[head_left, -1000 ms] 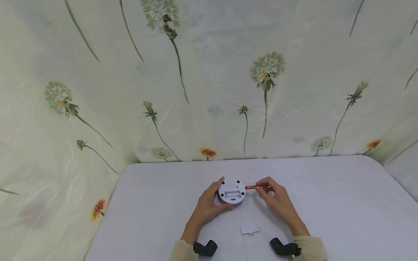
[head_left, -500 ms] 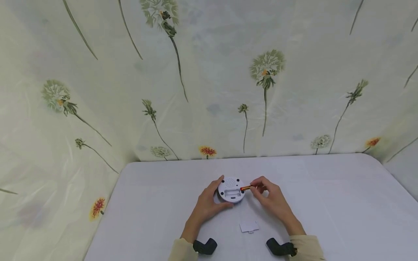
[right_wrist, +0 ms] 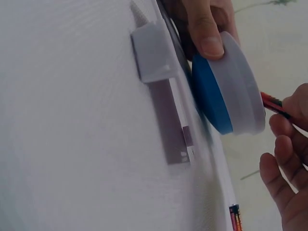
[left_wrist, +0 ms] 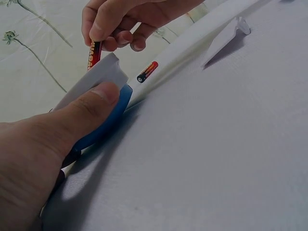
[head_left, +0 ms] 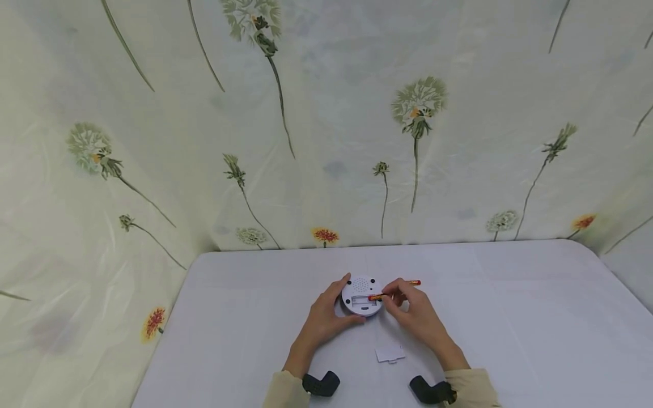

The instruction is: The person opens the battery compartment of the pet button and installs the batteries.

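A round white device [head_left: 360, 285] with a blue lower part is tilted up off the table, its back with a rectangular battery recess facing the head camera. The left hand [head_left: 326, 317] grips its left side, thumb at the lower edge. Between thumb and fingertips the right hand [head_left: 414, 314] pinches a red battery [head_left: 375, 297], whose free end lies over the recess's right part. In the left wrist view the pinched battery [left_wrist: 94, 55] stands behind the device's rim. Whether it touches the recess cannot be told.
A second red battery [head_left: 415, 282] lies on the table behind the right hand. A small white cover [head_left: 390, 355] lies nearer the front, between the forearms. Behind the white table [head_left: 255, 272] hangs a flowered curtain [head_left: 336, 113].
The right hand has moved left with its battery, from beside the device to over the recess. The second battery behind that hand has come into sight. The left hand has hardly moved.
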A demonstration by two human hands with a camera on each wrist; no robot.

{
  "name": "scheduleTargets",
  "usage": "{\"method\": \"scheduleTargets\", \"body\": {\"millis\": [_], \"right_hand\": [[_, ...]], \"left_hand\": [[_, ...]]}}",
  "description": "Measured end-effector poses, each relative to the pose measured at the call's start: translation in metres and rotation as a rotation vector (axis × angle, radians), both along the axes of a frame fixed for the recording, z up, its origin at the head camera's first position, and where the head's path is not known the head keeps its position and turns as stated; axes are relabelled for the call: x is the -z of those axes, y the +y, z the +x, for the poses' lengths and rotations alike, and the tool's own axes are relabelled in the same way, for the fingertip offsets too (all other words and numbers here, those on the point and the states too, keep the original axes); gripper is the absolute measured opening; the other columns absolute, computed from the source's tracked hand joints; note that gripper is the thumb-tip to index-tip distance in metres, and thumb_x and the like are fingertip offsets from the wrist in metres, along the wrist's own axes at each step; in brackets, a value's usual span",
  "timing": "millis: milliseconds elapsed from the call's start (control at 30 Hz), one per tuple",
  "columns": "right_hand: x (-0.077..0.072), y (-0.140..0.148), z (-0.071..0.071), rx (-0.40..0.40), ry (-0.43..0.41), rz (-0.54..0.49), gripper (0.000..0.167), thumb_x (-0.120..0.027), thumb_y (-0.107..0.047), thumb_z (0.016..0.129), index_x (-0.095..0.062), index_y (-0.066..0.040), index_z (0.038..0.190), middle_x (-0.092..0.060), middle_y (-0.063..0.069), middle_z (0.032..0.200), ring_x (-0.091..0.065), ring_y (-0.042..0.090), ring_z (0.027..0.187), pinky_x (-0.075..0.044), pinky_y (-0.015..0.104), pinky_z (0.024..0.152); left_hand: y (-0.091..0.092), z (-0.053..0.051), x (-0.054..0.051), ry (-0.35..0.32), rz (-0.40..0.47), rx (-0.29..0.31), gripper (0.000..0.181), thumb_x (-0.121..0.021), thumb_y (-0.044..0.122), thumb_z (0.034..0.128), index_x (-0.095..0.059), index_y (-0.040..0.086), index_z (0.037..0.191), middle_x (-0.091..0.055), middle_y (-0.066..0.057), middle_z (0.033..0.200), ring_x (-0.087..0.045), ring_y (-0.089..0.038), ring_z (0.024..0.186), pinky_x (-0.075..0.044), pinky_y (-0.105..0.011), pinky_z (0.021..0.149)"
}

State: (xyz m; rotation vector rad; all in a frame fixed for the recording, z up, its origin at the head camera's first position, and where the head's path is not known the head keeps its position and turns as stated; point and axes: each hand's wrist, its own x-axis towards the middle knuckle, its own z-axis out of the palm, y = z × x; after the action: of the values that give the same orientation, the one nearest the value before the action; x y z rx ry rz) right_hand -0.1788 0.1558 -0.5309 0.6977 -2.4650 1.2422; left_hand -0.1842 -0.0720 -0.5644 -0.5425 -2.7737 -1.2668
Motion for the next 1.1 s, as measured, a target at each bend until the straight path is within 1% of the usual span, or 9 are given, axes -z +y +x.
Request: {"method": "scheduleTargets", "body": {"millis": [200, 400, 600, 733, 867, 967, 1100], "right_hand": [[-0.0008, -0.0025, 0.0012, 0.005, 0.003, 0.015, 0.021, -0.070, -0.003, 0.082, -0.061, -0.015, 0.097, -0.062, -0.011, 0.088, -0.052, 0.000, 0.071, -0.048, 0.020, 0.062], [0.0005, -0.0026, 0.0008, 0.009, 0.014, 0.021, 0.021, -0.069, -0.003, 0.083, -0.061, -0.016, 0.097, -0.062, -0.011, 0.087, -0.050, 0.000, 0.070, -0.047, 0.019, 0.061], [0.0008, -0.0043, -0.0004, 0.000, 0.030, 0.028, 0.019, -0.068, -0.004, 0.084, -0.061, -0.016, 0.097, -0.064, -0.006, 0.088, -0.051, 0.000, 0.070, -0.047, 0.017, 0.061], [-0.0015, -0.0063, -0.0010, 0.003, 0.037, 0.027, 0.019, -0.069, -0.004, 0.083, -0.062, -0.015, 0.096, -0.063, -0.009, 0.087, -0.052, -0.001, 0.068, -0.047, 0.018, 0.060], [-0.0021, -0.0081, -0.0004, 0.017, 0.054, 0.053, 0.020, -0.070, -0.005, 0.083, -0.061, -0.014, 0.097, -0.060, -0.011, 0.084, -0.051, -0.001, 0.068, -0.047, 0.019, 0.060], [-0.0014, -0.0091, 0.0008, 0.036, 0.063, 0.074, 0.022, -0.070, -0.006, 0.082, -0.060, -0.017, 0.098, -0.057, -0.013, 0.082, -0.049, -0.002, 0.068, -0.046, 0.018, 0.059], [-0.0007, -0.0104, 0.0029, 0.045, 0.069, 0.073, 0.023, -0.071, -0.005, 0.081, -0.060, -0.017, 0.097, -0.053, -0.015, 0.081, -0.047, -0.002, 0.068, -0.044, 0.018, 0.058]], "left_hand": [[0.0009, -0.0002, 0.0002, -0.002, 0.006, 0.004, 0.096, -0.077, 0.053, 0.0692, -0.025, 0.036, 0.148, -0.043, 0.009, 0.146, -0.042, -0.013, 0.134, -0.040, -0.041, 0.107], [0.0010, -0.0001, -0.0012, 0.006, 0.005, 0.007, 0.096, -0.076, 0.054, 0.0695, -0.026, 0.034, 0.148, -0.042, 0.009, 0.146, -0.042, -0.013, 0.134, -0.040, -0.041, 0.107], [0.0000, 0.0002, -0.0014, -0.005, 0.002, 0.004, 0.096, -0.075, 0.055, 0.0691, -0.025, 0.037, 0.148, -0.043, 0.010, 0.146, -0.042, -0.012, 0.133, -0.040, -0.041, 0.106], [-0.0004, -0.0016, -0.0023, 0.000, 0.004, 0.003, 0.095, -0.075, 0.055, 0.0690, -0.025, 0.037, 0.148, -0.044, 0.010, 0.144, -0.043, -0.012, 0.132, -0.041, -0.040, 0.106], [-0.0006, -0.0022, -0.0019, 0.000, 0.011, 0.005, 0.095, -0.076, 0.053, 0.0693, -0.025, 0.036, 0.148, -0.044, 0.009, 0.145, -0.042, -0.012, 0.133, -0.040, -0.040, 0.107], [-0.0004, -0.0016, -0.0013, -0.001, 0.017, 0.004, 0.095, -0.076, 0.053, 0.0694, -0.026, 0.035, 0.148, -0.044, 0.009, 0.144, -0.043, -0.013, 0.133, -0.040, -0.040, 0.107], [0.0003, -0.0008, -0.0004, 0.004, 0.018, 0.004, 0.094, -0.075, 0.054, 0.0695, -0.026, 0.035, 0.148, -0.045, 0.009, 0.144, -0.044, -0.013, 0.132, -0.040, -0.040, 0.106]]}}
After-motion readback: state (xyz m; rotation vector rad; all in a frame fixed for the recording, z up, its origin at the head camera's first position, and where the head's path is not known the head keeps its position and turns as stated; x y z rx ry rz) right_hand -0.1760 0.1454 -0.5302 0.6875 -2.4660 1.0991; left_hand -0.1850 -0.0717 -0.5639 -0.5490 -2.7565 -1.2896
